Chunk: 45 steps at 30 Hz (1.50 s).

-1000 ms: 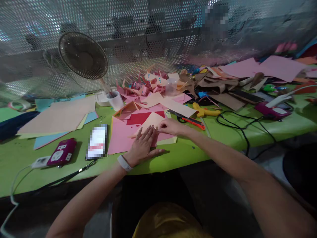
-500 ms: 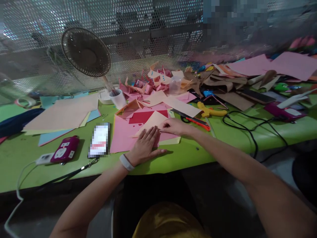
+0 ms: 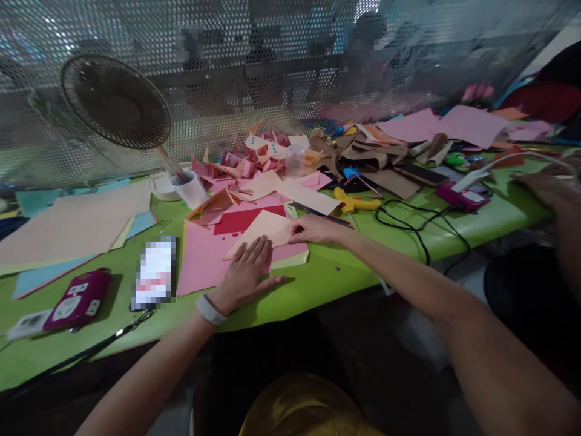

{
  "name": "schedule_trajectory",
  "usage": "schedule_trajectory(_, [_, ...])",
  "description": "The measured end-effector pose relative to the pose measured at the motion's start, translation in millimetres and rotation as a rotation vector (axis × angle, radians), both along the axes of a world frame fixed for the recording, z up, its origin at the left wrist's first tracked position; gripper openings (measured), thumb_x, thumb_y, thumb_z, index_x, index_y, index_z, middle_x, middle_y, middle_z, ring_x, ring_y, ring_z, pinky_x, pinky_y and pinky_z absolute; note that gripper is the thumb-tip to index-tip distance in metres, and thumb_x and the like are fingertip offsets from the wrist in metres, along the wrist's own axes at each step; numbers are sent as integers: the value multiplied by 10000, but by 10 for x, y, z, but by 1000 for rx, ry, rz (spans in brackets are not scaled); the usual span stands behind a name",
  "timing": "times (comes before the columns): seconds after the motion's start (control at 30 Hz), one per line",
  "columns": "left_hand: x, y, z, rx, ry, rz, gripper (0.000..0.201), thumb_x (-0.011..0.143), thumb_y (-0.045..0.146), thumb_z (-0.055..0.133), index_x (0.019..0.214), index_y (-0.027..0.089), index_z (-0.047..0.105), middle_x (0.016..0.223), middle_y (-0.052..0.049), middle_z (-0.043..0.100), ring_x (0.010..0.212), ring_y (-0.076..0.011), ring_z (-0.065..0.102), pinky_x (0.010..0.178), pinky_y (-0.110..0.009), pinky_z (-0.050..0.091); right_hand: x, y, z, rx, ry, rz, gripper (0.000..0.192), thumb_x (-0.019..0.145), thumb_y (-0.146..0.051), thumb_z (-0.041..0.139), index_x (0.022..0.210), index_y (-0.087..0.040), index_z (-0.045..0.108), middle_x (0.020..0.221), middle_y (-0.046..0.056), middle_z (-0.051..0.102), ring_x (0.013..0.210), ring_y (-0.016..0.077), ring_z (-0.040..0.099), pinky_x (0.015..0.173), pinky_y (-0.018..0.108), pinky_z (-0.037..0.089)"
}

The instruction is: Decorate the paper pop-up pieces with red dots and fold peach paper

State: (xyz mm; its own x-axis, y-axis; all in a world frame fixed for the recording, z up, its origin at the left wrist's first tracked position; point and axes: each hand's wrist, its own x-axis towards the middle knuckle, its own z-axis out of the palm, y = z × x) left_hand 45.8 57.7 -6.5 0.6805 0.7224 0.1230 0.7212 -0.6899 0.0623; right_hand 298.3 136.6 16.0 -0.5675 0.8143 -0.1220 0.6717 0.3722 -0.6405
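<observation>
Table (image 3: 363,242): green worktop spanning the view, backed by a perforated metal screen; loose paper covers most of it.
Fan (image 3: 115,102): tilted at the far left, its stem rising beside a white cup (image 3: 189,188).
Paper heap (image 3: 263,154): cut and folded pink and peach scraps piled behind the work area — apparently pushed back out of the way.
Pink sheet (image 3: 202,260): lies flat under the work, probably as a backing surface.
Peach paper (image 3: 263,227): the piece being handled, a folded triangular shape on the pink sheet, directly in front of the person.
Left hand (image 3: 245,272): fingers spread and pressed flat, palm down, on the near edge of the peach paper — judged to pin it against slipping; nothing is gripped.
Right hand (image 3: 313,230): fingertips drawn together on the paper's right edge, seemingly running a crease; whether they pinch the edge cannot be told.
Phone (image 3: 154,272): left of the pink sheet.
Magenta device (image 3: 79,300): near the left edge.
Yellow tool (image 3: 356,203): right of centre, beside a black cable (image 3: 422,221).
Another person's hand (image 3: 544,184): at the far right edge.
</observation>
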Motion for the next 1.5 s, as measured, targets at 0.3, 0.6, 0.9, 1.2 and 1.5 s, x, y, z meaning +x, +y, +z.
schedule_trajectory(0.3, [-22, 17, -42, 56, -5, -32, 808, 935, 675, 298, 1556, 167, 205, 1600, -137, 257, 1485, -284, 221, 1195, -487, 191, 315, -56, -7, 83, -38, -59, 256, 795, -416, 701, 830, -166, 657, 856, 51, 683, 742, 162, 568, 628, 252, 357])
schedule_trajectory(0.6, [-18, 25, -20, 17, 32, -20, 783, 939, 665, 308, 1554, 189, 220, 1609, -122, 243, 1494, -289, 189, 1199, -494, 181, 322, -71, 51, 143, -193, -80, 221, 837, -395, 680, 836, -174, 669, 921, 62, 692, 821, 185, 588, 662, 258, 349])
schedule_trajectory(0.9, [-19, 26, -38, 29, -8, -23, 778, 934, 663, 338, 1559, 217, 207, 1604, -114, 264, 1488, -292, 208, 1201, -502, 177, 539, -333, 299, 337, -378, -297, 227, 923, -356, 583, 953, -160, 694, 979, 119, 679, 940, 265, 594, 778, 348, 415])
schedule_trajectory(1.2, [-36, 40, -67, 50, 23, -27, 756, 945, 662, 283, 1538, 194, 272, 1601, -138, 260, 1485, -288, 221, 1189, -508, 202, -363, -673, -90, 517, -277, 85, 858, 922, -685, 366, 1495, -47, 347, 1587, 189, 260, 1479, 314, 225, 1212, 445, 183])
schedule_trajectory(1.5, [-20, 37, -42, 62, 10, -36, 753, 948, 651, 297, 1548, 199, 243, 1599, -135, 261, 1482, -289, 231, 1185, -513, 223, -298, -635, -302, 482, -318, 78, 935, 915, -734, 220, 1515, -21, 288, 1581, 193, 252, 1487, 293, 213, 1223, 465, 139])
